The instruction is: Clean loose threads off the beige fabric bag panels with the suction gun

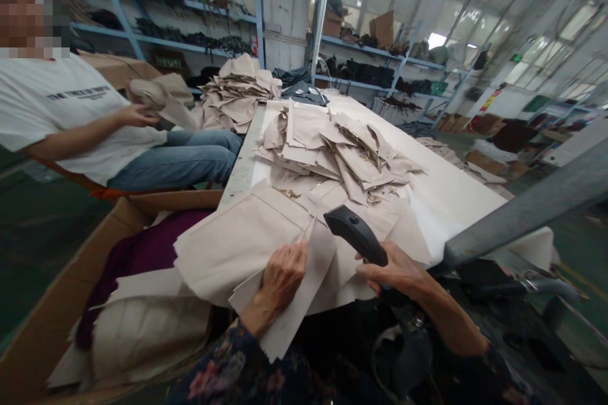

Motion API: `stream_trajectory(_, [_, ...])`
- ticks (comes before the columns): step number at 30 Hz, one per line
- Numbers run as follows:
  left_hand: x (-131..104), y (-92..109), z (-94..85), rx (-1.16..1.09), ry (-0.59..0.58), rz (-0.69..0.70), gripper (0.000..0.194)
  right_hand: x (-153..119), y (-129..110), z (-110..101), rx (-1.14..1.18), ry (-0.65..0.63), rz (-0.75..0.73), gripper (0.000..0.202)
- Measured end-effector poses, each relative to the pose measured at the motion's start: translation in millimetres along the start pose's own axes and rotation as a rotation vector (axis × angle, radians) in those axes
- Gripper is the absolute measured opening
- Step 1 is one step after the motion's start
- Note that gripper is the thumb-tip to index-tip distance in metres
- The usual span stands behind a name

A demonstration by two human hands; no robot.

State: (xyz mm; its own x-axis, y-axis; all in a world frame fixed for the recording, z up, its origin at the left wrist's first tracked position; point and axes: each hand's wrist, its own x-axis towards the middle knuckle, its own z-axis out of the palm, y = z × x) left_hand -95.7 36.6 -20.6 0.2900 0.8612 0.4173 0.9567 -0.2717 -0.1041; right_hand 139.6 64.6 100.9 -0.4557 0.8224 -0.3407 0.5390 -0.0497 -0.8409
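My left hand [281, 275] is closed on a beige fabric piece [297, 307], with its fingertips pinched near the fabric's upper edge. Wrapped round a black curved handheld tool [354, 231] with a small button on top is my right hand [396, 269]. Its kind I cannot make out, and its lower end is hidden behind the hand. A larger beige cut piece with a stitched line [242, 234] lies under and left of my left hand. Beyond both hands, a pile of beige fabric pieces [313, 139] with loose thread ends covers part of the white table [427, 190].
A cardboard box [52, 304] with purple and beige cloth stands at left. A seated person [90, 120] holds beige fabric beside another stack [240, 92]. A grey metal bar [532, 196] slants across the right, above a dark machine [513, 323]. Loaded shelves [190, 44] line the back.
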Motion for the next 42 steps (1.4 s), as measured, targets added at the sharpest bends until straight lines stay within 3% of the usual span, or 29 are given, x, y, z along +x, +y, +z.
stream_trajectory(6, [-0.7,8.3,6.6,-0.006,0.023,0.109,0.038,-6.4,-1.9,8.3,-0.085,-0.051,0.001,0.032])
stream_trajectory(13, [-9.3,11.9,9.6,-0.028,0.074,0.180,0.029,27.5,8.9,28.1,-0.155,-0.169,0.009,0.028])
stream_trajectory(16, [-9.4,10.9,9.4,-0.043,0.085,0.182,0.030,38.0,5.2,22.1,-0.163,-0.080,0.026,0.029])
stream_trajectory(20, [-7.8,9.9,8.5,-0.071,0.085,0.187,0.033,28.8,-8.1,7.5,-0.187,0.068,0.008,0.028])
stream_trajectory(26, [-7.8,10.0,11.9,-0.152,0.103,0.159,0.028,7.2,-13.6,13.3,-0.250,-0.093,0.031,0.027])
stream_trajectory(31, [-11.0,5.3,13.8,-0.196,0.107,0.158,0.025,16.7,-5.2,34.0,-0.295,-0.148,0.058,0.024])
stream_trajectory(36, [-15.6,5.2,10.0,-0.221,0.078,0.155,0.023,23.4,-3.2,39.1,-0.283,-0.177,0.065,0.023])
stream_trajectory(38, [-17.2,8.6,6.0,-0.230,0.061,0.160,0.023,26.8,-5.7,36.3,-0.284,-0.129,0.059,0.023])
stream_trajectory(42, [-13.3,9.9,-5.2,-0.247,0.043,0.140,0.021,33.8,-11.6,21.1,-0.303,0.165,0.002,0.028])
